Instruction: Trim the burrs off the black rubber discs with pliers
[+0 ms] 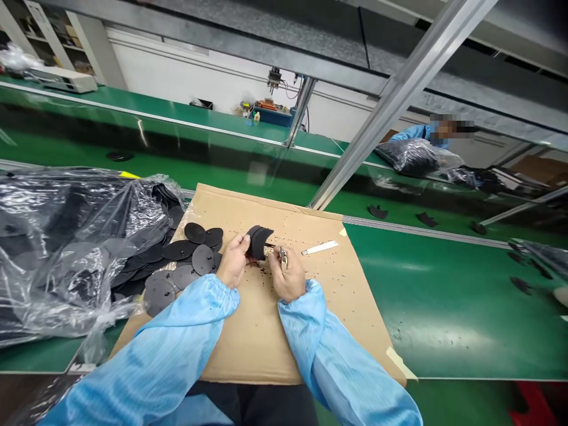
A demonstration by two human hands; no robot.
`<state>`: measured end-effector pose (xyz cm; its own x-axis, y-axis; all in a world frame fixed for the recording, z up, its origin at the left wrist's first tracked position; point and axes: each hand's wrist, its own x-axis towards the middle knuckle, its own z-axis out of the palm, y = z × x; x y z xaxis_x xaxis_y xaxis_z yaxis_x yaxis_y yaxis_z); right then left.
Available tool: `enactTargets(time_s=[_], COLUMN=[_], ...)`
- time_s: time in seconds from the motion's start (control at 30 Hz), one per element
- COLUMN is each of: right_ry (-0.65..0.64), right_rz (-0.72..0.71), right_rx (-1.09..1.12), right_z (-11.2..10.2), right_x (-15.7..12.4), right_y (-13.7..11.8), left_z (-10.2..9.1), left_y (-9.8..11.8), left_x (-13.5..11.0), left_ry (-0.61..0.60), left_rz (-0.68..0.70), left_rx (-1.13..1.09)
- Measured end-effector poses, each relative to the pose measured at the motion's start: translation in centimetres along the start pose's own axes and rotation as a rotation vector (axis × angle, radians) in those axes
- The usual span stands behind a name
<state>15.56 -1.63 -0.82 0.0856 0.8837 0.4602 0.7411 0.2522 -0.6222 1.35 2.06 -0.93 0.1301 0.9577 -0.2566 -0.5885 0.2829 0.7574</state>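
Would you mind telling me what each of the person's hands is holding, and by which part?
The left hand grips a black curved piece by its left edge. The right hand holds a small metal tool by its lower end.

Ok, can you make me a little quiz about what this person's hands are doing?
1. True or false: the left hand holds a curved black piece.
2. What lies under both hands: A cardboard sheet, B metal tray, C towel?
3. Which hand holds the small metal tool?

Key: 1 true. 2 A. 3 the right hand.
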Motion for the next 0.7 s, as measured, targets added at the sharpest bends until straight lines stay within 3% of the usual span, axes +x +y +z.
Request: enactTargets(time_s=[0.2, 0.4, 0.7], right_ry=[-0.015, -0.104, -0.021], right_rz=[-0.106, -0.103, -0.138], right_rx=[-0.153, -0.124, -0.267], right_z=[-0.3, -0.7, -0.9], right_x=[0.9, 0.7, 0.8], right_y=[1.3, 1.2, 2.0], left_z=[0.4, 0.7, 0.3], left_y=[0.6, 0.8, 0.9], left_x=[-0.2, -0.6, -0.6], left_ry=[0.113, 0.023, 0.057], left_rz=[-0.098, -0.074, -0.083], left_rx=[-0.023, 0.023, 0.041])
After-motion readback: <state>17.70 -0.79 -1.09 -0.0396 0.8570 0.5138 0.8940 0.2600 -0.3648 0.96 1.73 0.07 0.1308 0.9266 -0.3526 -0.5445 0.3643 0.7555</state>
